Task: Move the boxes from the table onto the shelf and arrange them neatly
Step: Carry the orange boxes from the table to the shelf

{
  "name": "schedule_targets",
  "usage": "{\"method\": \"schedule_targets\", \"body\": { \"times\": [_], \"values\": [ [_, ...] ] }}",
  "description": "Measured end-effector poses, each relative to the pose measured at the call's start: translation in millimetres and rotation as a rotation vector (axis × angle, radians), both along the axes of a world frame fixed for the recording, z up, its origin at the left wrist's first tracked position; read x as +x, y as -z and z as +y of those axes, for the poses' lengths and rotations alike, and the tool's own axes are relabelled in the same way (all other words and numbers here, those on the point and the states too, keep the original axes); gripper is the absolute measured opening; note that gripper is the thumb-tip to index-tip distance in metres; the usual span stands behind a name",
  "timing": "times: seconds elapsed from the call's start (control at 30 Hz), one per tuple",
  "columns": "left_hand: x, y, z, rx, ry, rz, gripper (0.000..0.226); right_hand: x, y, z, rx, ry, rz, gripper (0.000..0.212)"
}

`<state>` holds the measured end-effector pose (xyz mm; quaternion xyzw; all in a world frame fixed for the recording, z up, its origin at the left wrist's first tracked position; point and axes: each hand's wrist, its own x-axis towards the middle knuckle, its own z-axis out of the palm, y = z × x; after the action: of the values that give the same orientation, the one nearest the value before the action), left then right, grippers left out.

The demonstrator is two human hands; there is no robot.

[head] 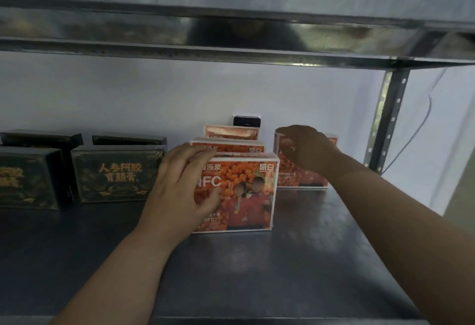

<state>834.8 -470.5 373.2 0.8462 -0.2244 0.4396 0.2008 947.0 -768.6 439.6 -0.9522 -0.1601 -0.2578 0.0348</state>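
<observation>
You are holding the front orange-printed rectangular cardboard box (pixel 246 191) with your left hand (pixel 185 186): the fingers are curling over its upper left corner and the thumb is pressing on the printed face. This box is standing upright on the grey metal shelf (pixel 257 273).

Directly behind it, two more orange cardboard boxes (pixel 231 146) are standing in file. To the right of the front box and further back, a fourth orange cardboard box (pixel 308 178) is standing apart from the file. Your right hand (pixel 305 150) is gripping it from above, fingers curled over its top edge.

To the left of the front box, dark green rectangular boxes with gold lettering (pixel 118 173) are sitting in two rows.

Handling, as judged:
- The orange boxes are looking light and stiff-sided, though thin card is likely giving under hard pressure.
- The printed faces are appearing smooth, so they may be slipping under a fingertip hold.
- Being tall and narrow, they are prone to tipping. You are best taking hold across the top edge or by both side walls.

Every box is closed, so the contents are not showing.
</observation>
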Motion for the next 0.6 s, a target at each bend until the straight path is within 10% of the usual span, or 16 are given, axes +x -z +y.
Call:
{"method": "schedule_targets", "body": {
  "times": [0.6],
  "values": [
    [-1.1, -1.5, 1.4, -0.043, 0.063, 0.038, 0.059, -17.0, -5.2, 20.3, -0.017, 0.125, 0.070, 0.064]
  ]
}}
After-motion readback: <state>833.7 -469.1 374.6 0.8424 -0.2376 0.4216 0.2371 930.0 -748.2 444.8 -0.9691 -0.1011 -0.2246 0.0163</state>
